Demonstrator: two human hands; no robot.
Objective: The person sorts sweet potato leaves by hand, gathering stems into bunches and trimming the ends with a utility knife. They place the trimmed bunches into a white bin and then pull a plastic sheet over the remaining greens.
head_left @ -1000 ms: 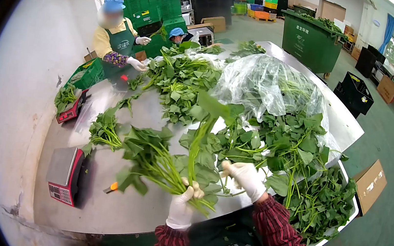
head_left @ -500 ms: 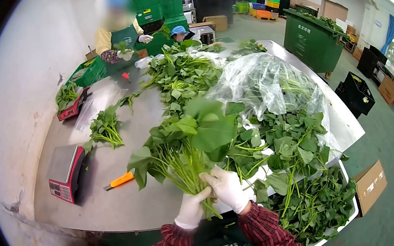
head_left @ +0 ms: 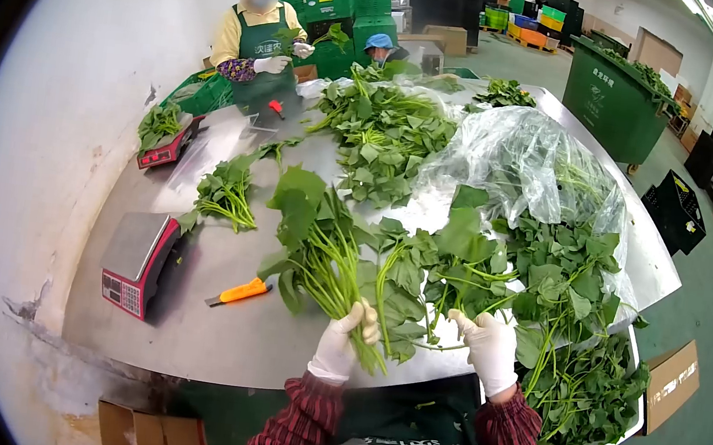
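Note:
My left hand (head_left: 341, 345), in a white glove, is wrapped around a bunch of leafy green stems (head_left: 325, 259), its leaves pointing away from me and cut ends below my fingers. To its right, my right hand (head_left: 488, 350), also gloved, is closed at the near edge of the loose greens. A thin green stem (head_left: 443, 348) runs into its fingers, which partly hide the grip. Left of the held bunch, an orange utility knife (head_left: 241, 291) lies on the metal table (head_left: 182, 339). A smaller bunch of greens (head_left: 229, 195) rests beyond the knife.
A red-framed scale (head_left: 138, 258) stands at left; another scale (head_left: 168, 146) farther back carries greens. Clear plastic (head_left: 519, 167) covers part of the heap. A white-rimmed bin of greens (head_left: 584, 402) is at right. A co-worker (head_left: 262, 51) stands across the table, holding a leafy stem.
My right hand has moved right, away from the held bunch, toward the loose greens. My left hand keeps the bunch and has shifted slightly left and up. The view has tilted and shifted.

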